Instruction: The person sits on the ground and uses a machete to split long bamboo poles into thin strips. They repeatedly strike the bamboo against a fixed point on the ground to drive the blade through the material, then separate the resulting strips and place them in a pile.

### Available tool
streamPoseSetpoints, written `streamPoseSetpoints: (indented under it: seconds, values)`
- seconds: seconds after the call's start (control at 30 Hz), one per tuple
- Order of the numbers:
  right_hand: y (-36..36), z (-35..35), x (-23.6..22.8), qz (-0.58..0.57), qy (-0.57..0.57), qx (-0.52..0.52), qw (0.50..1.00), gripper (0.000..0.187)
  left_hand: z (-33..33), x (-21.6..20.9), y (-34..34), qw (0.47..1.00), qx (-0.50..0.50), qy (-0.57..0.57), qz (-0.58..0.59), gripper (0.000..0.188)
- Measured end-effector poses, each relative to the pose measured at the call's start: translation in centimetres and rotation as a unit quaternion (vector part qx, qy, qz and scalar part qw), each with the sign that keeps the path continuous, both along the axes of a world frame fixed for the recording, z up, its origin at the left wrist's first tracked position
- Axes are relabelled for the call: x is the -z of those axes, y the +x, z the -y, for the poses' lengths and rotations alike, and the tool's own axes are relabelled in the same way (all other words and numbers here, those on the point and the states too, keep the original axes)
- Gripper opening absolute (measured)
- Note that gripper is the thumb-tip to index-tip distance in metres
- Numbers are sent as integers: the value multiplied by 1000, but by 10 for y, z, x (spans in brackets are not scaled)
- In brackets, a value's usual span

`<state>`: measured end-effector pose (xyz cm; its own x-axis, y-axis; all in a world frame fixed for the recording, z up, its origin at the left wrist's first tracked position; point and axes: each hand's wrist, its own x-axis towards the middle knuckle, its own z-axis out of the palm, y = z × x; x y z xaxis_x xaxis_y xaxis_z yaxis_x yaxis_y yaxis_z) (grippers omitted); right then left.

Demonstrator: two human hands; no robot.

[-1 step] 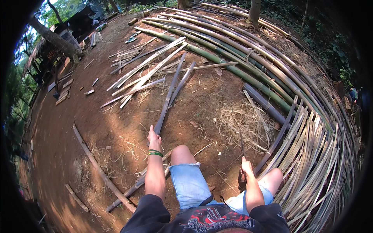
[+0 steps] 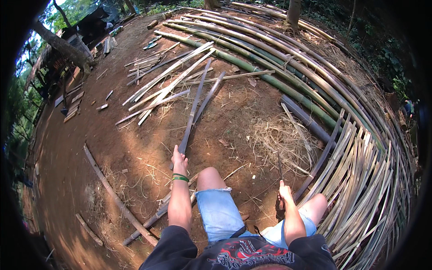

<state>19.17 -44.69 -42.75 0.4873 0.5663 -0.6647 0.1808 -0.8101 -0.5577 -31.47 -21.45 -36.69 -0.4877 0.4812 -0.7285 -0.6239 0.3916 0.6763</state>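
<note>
My left hand [image 2: 179,158], with green bands on its wrist, is closed round the near end of a dark split bamboo strip [image 2: 193,112]. The strip slants away from me over the ground. A second dark strip [image 2: 209,97] runs beside it, meeting or crossing it partway along. Low on the right, by my right knee, my right hand [image 2: 285,191] grips a long knife [image 2: 279,165]. Its thin dark blade points away from me, seen nearly edge-on. Just below that hand hangs a dark brown piece, perhaps a sheath [image 2: 280,209].
Pale shavings [image 2: 283,141] lie heaped ahead of the knife. Many split strips [image 2: 355,180] fan out at right. Long green bamboo poles [image 2: 252,68] curve across the back. Pale slats [image 2: 168,87] lie ahead to the left, and a thin pole [image 2: 110,186] rests at near left.
</note>
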Motion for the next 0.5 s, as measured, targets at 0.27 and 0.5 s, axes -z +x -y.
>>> streamPoseSetpoints:
  seconds: [0.27, 0.5]
  values:
    - [8, 3, -15, -38, -1, 47, 998, 69, 14, -56, 107, 956, 202, 189, -96, 43]
    - [29, -5, -30, -274, 120, 96, 949, 39, 73, -54, 252, 871, 439, 217, -30, 34]
